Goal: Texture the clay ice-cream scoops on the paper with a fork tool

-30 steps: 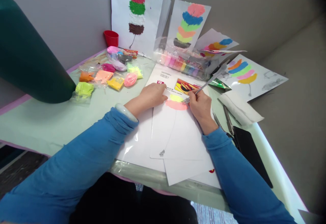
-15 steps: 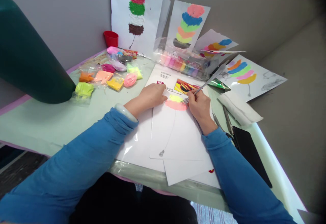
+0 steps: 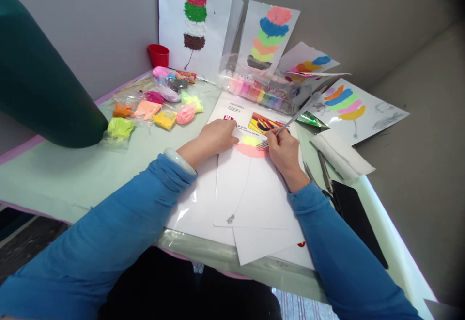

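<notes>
In the head view, my right hand (image 3: pixel 284 151) is closed around a metal fork (image 3: pixel 297 116), with the handle rising up and to the right. Its tines touch the clay on a white sheet of paper (image 3: pixel 236 184), near where a yellow patch (image 3: pixel 251 140) meets a pink patch (image 3: pixel 250 151) below it. My left hand (image 3: pixel 215 136) lies at the sheet's upper left edge, thumb and index finger apart, steadying the paper. A thin drawn line runs down from the pink patch to a small dark sketch (image 3: pixel 230 219).
Bagged coloured clay (image 3: pixel 146 110) lies at left beside a large green cylinder (image 3: pixel 54 82). A clear clay case (image 3: pixel 259 87) and finished pictures (image 3: pixel 275 34) stand behind. To the right are a white tissue roll (image 3: pixel 343 154), scissors and a black phone-like slab (image 3: pixel 358 218).
The fork tines and my right hand have shifted very slightly to the left over the clay. My left hand and the sheet stay in place.
</notes>
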`<state>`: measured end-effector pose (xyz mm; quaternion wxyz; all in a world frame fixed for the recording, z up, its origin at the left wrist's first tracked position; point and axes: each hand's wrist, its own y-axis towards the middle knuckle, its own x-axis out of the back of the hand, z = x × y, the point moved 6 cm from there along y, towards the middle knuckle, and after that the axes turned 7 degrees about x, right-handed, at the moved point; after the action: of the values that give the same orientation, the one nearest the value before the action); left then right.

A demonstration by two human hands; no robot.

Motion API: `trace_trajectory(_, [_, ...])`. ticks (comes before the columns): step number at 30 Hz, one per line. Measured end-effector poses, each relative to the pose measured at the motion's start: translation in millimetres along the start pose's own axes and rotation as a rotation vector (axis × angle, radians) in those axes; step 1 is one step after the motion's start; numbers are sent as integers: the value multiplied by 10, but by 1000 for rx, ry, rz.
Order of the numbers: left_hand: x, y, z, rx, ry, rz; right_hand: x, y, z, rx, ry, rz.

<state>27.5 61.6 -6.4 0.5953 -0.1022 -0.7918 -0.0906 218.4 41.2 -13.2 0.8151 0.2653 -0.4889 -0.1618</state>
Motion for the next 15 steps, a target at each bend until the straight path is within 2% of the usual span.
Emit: trace_trajectory(15, [5,-9,-5,0,-4,3,-6,-3,15,0,20,18])
